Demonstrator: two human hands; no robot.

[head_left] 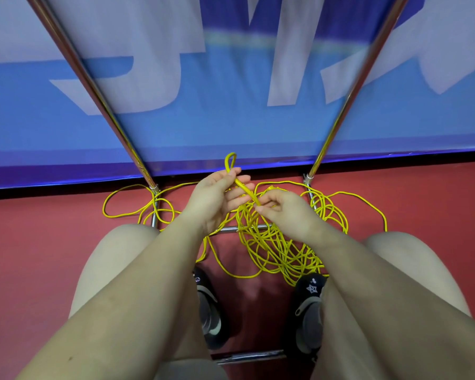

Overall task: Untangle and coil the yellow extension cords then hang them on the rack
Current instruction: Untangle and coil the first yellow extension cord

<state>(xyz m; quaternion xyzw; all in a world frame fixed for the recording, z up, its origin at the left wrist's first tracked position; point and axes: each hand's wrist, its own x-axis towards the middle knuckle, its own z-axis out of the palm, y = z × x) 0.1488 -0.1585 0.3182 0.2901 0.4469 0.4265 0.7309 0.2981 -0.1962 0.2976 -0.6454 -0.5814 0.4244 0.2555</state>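
person crouched over a red floor (52, 242), knees wide, both forearms reaching fwd to centre of view. left hand (217, 198) was palm-up, fingers curled round a doubled length of yellow cord (242, 185); a small loop of it (230, 160) stuck up past the fingertips toward 12 o'clock. right hand (283, 207), just at 3 o'clock of the left, pinched the same doubled strand at its lower end btwn thumb & forefinger; other fingers curled in. the two hands were near each other, joined by that short strand, knuckles not touching.

rest of the yellow extension cords (274, 248) lay in a loose tangle on the floor below & at 4–5 o'clock of the hands, densest btwn the knees, w/ wide single loops spilling out to 9 o'clock (113, 207) and 3 o'clock (368, 204). several strands crossed over the chrome base bar of the rack (231, 229); its two shiny uprights (93, 86) (362, 72) rose toward 11 & 1 o'clock. blue banner w/ big white shapes (231, 119) stood behind the rack. two dark shoes (209, 305) (307, 311) at 6 o'clock, right one touching the cord pile edge.
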